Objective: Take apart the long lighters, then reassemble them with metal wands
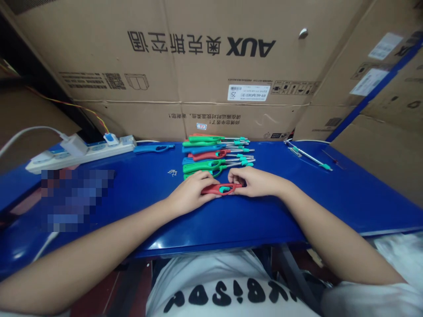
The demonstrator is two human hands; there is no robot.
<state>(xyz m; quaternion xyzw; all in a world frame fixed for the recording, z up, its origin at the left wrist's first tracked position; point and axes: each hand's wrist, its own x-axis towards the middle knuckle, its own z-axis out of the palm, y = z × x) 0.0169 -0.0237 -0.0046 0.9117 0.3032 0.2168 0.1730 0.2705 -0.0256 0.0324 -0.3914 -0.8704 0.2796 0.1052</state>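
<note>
A red lighter body point(215, 189) with a teal trigger lies level between my hands, just above or on the blue tabletop. My left hand point(189, 193) is closed around its left end, thumb on the near side. At the other end, my right hand point(254, 181) pinches the narrow red tip with its fingers curled. No metal tube shows on this piece; whether one sits inside my right fingers is hidden. Right behind my hands is a pile of long-necked lighters point(203, 166) in green, blue and red, their metal tubes with teal tips pointing right.
A blue lighter body point(153, 149) lies by the white power strip point(95, 154) at left. Near the right back rests a metal tube with a teal end point(309, 156). Cardboard sheets point(205, 70) wall the back and right. A pixelated patch covers the left tabletop.
</note>
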